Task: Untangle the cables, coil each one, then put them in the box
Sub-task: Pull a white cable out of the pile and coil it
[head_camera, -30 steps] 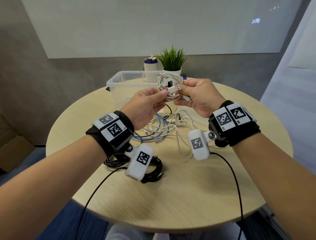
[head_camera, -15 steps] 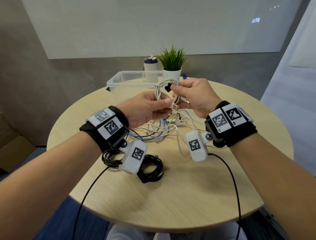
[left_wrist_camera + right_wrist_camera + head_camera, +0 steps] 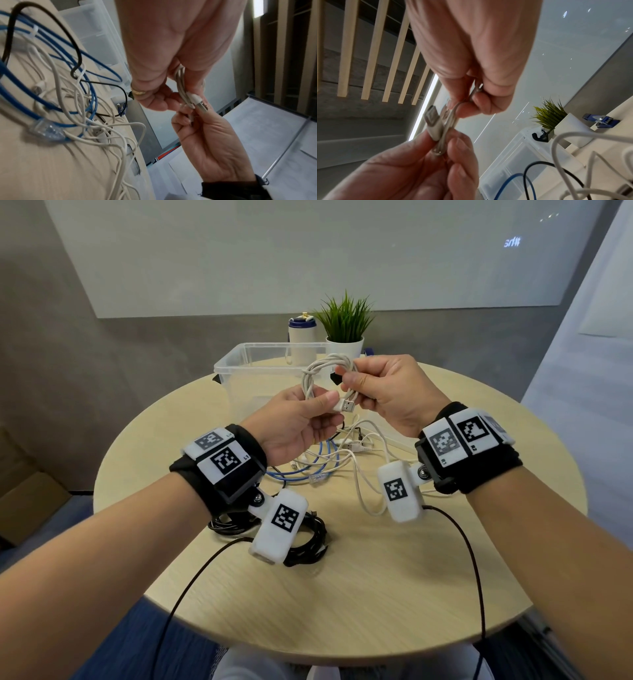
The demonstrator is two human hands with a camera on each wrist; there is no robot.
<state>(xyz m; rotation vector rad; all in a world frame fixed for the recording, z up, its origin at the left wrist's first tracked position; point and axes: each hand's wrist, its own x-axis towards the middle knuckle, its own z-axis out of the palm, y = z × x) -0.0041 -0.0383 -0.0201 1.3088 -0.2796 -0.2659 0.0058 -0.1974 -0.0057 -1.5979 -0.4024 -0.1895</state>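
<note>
I hold a coiled white USB cable in the air above the round table. My left hand pinches the strands beside the USB plug, thumb on top. My right hand pinches the coil's upper right side. The left wrist view has the plug sticking out between both hands, and it shows again in the right wrist view. Under my hands a tangle of white cables and a blue cable lies on the table. The clear plastic box stands open behind.
Coiled black cables lie near the front left, partly under my left wrist camera. A potted plant and a white bottle stand behind the box. A blue clip sits near the plant.
The round coil has been squeezed narrower. Its USB plug has come down from between the hands to below the right fingers, and my left thumb now pinches beside it.
</note>
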